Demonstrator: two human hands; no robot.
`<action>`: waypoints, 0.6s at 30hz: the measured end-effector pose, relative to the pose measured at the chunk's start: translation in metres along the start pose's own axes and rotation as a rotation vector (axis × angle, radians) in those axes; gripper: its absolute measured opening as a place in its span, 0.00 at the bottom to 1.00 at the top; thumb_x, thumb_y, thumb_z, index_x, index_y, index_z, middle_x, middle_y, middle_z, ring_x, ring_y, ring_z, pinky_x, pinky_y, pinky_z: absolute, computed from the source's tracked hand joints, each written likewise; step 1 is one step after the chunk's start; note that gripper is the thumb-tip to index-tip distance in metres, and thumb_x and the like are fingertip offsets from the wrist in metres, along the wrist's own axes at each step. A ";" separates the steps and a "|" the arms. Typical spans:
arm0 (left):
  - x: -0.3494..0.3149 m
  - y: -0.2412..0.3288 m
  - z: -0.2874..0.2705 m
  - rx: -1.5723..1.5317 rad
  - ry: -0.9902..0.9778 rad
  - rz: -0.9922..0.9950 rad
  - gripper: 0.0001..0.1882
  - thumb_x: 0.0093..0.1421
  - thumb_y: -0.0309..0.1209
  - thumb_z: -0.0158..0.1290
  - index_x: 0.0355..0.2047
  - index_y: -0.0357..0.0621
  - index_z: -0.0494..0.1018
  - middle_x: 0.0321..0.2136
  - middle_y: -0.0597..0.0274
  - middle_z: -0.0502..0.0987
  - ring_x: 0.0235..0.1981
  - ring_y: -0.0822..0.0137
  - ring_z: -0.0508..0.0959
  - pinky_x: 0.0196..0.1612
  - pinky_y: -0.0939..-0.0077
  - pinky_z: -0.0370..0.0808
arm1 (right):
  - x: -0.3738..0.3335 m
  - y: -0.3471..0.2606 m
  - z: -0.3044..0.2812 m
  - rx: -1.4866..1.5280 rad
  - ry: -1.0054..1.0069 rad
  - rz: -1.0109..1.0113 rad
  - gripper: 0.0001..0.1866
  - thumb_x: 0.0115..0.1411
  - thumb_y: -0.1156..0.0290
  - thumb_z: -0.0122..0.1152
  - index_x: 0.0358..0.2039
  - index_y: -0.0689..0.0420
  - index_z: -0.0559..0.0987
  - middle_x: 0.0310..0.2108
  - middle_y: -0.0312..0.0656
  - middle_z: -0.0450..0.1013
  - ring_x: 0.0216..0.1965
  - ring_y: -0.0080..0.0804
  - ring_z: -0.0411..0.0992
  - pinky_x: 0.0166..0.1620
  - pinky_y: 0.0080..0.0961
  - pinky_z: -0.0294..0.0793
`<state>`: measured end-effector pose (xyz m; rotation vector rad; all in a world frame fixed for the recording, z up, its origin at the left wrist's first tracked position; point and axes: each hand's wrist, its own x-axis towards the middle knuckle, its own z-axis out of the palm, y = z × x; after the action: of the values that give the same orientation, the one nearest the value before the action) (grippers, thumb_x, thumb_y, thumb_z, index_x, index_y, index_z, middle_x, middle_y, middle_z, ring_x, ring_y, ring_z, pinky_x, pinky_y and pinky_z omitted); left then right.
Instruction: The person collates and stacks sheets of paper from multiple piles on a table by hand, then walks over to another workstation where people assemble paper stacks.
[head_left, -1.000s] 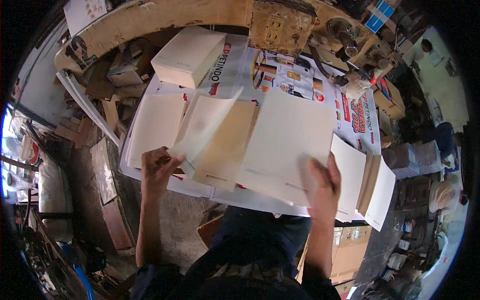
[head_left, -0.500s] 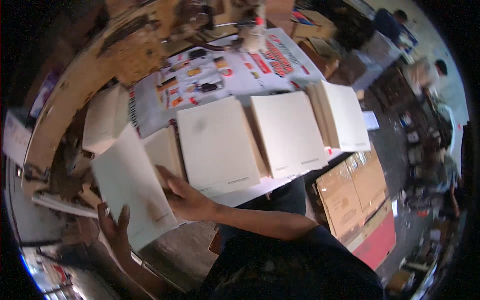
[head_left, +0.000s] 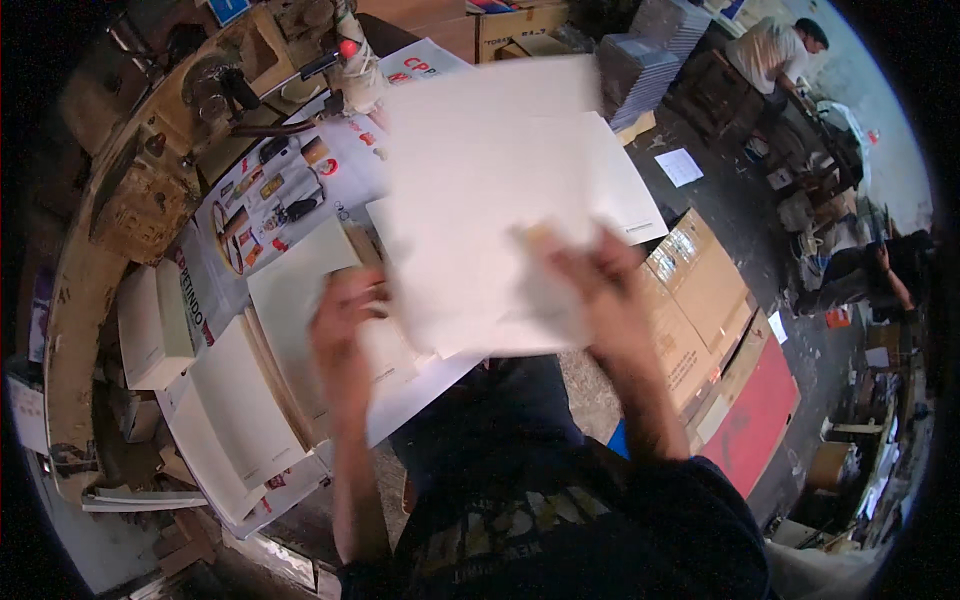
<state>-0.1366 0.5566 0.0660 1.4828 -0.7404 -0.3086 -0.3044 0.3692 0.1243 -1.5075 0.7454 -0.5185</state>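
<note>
A blank white sheet of paper (head_left: 480, 150), blurred by motion, is raised over the middle of the table. My right hand (head_left: 600, 290) grips it near its lower right corner, the thumb on its face. Just off the sheet's lower left edge is my left hand (head_left: 345, 315), fingers loosely bent and apart, above a stack of white paper (head_left: 305, 270). Further left lie another white stack (head_left: 235, 410) and a thick block of white paper (head_left: 155, 325). The raised sheet partly hides a stack (head_left: 630, 190) on the right.
A printed banner (head_left: 290, 190) covers the table. A curved, worn machine frame (head_left: 150, 190) borders the left and far side. Cardboard boxes (head_left: 700, 290) and a red panel (head_left: 755, 410) are at the right. Wrapped stacks (head_left: 640, 80) stand behind. A person (head_left: 770, 60) sits at far right.
Both hands have moved right from the leftmost stack, where they held a tilted white stack. That stack now lies down, and my right hand holds up a white sheet. The view has shifted.
</note>
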 end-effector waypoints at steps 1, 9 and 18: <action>0.007 -0.002 0.031 0.164 -0.074 0.010 0.12 0.60 0.34 0.51 0.38 0.39 0.74 0.36 0.56 0.77 0.40 0.65 0.77 0.42 0.74 0.73 | 0.009 0.007 -0.027 0.139 0.128 -0.102 0.19 0.61 0.63 0.61 0.49 0.60 0.76 0.40 0.42 0.77 0.37 0.26 0.75 0.41 0.28 0.76; 0.028 0.000 0.120 0.655 -0.428 0.101 0.18 0.48 0.38 0.66 0.32 0.38 0.76 0.34 0.53 0.77 0.38 0.56 0.78 0.43 0.64 0.75 | 0.017 0.009 -0.129 0.002 0.480 -0.242 0.24 0.58 0.64 0.66 0.52 0.61 0.74 0.45 0.42 0.76 0.46 0.27 0.72 0.52 0.24 0.67; -0.009 0.043 0.022 0.071 -0.041 -0.002 0.06 0.56 0.25 0.60 0.31 0.36 0.74 0.34 0.56 0.78 0.31 0.69 0.78 0.38 0.75 0.73 | 0.062 0.051 -0.075 -0.056 -0.057 -0.128 0.27 0.60 0.66 0.63 0.56 0.64 0.69 0.45 0.43 0.75 0.47 0.29 0.72 0.51 0.26 0.70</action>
<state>-0.1677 0.5487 0.1039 1.5482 -0.7894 -0.3182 -0.3229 0.2732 0.0726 -1.6229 0.6259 -0.5522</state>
